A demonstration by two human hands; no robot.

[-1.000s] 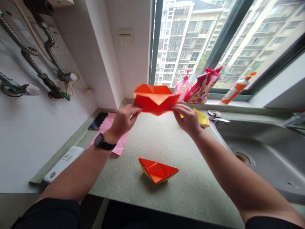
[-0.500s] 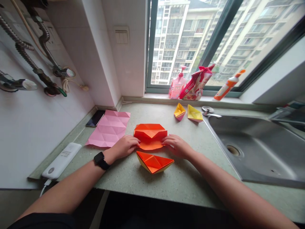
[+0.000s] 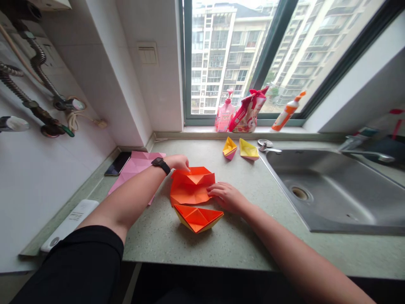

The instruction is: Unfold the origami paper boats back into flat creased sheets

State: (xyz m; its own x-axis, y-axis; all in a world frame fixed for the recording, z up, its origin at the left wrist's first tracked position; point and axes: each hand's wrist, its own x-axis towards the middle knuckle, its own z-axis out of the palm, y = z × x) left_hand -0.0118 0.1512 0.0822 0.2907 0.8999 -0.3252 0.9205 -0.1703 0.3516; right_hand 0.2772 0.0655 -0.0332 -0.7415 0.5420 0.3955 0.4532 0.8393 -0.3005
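Observation:
A partly folded orange paper [image 3: 190,189] lies flat on the speckled green counter [image 3: 240,236]. My left hand [image 3: 179,162], a black watch on its wrist, reaches over the paper's far left corner with fingers curled onto its top edge. My right hand [image 3: 225,196] rests on the paper's right edge, fingers pressing down on it. Just in front of the paper sits a finished orange and yellow paper boat [image 3: 198,218]. A creased pink sheet [image 3: 136,165] lies to the left under my left forearm.
Two small yellow paper boats [image 3: 241,149] stand near the steel sink [image 3: 332,192] at the right. On the window sill are a pink pump bottle [image 3: 224,115], a red bag [image 3: 246,111] and an orange bottle [image 3: 285,114]. A phone [image 3: 117,164] and a white power bank [image 3: 68,224] lie along the left wall.
The orange paper came down from mid-air onto the counter. My left hand then moved from its left edge up to its far left corner; my right hand stayed at the right edge.

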